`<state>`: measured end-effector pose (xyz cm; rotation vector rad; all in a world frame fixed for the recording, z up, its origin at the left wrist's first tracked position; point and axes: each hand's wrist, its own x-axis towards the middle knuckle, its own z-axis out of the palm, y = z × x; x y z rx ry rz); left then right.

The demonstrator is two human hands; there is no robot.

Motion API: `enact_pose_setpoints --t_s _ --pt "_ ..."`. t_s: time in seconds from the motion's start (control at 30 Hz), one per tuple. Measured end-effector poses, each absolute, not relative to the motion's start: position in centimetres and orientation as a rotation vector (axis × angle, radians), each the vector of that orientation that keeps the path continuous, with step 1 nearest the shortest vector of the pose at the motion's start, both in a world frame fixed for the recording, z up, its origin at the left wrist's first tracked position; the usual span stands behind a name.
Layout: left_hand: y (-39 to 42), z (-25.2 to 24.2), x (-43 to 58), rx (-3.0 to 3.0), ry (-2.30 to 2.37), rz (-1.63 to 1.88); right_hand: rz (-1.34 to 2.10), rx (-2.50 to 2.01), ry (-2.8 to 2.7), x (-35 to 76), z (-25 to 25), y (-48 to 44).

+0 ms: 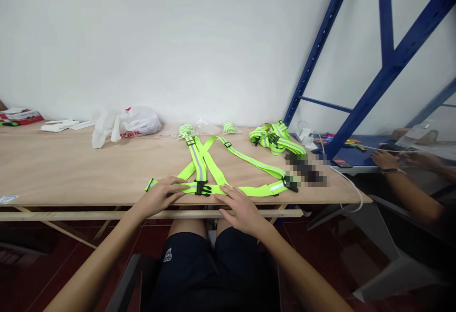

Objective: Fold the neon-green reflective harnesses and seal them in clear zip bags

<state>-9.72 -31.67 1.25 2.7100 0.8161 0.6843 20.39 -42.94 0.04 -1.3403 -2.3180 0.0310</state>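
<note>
A neon-yellow reflective strap harness (213, 169) lies spread flat on the wooden table (71, 169), its black buckle (202, 188) at the near edge. My left hand (162, 195) rests flat on the belt strap just left of the buckle, fingers stretched out. On the strap right of the buckle, my right hand (240, 210) lies with fingers extended, pressing it down at the table's edge. Neither hand grips anything.
Several folded harnesses (274, 137) lie behind, with small rolled ones (230, 127). A white plastic bag (128, 124) sits at the back left, papers (60, 125) beyond it. A blue metal rack (384, 60) stands right. Another person's arm (402, 184) reaches to a blue table at right.
</note>
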Motion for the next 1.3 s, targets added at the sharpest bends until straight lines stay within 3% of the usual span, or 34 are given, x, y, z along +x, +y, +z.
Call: enact_pose_setpoints --t_s 0.47,0.67,0.83,1.3 --pt "-31.1 2.1 -12.3 2.903 0.974 0.619 -0.001 -1.250 -2.123 23.5 0.9 -42.9" --pt "-32.9 -0.9 -9.4 3.136 0.942 0.684 -0.345 -1.726 -1.781 33.4 1.5 -43.3" --pt "-33.4 -2.7 -8.6 3.228 0.993 0.620 -0.270 -1.952 -1.746 36.6 -0.6 -44.3" --pt "-33.3 -3.8 -10.4 3.116 1.314 0.440 -0.063 -1.926 -1.836 37.1 -0.4 -47.1"
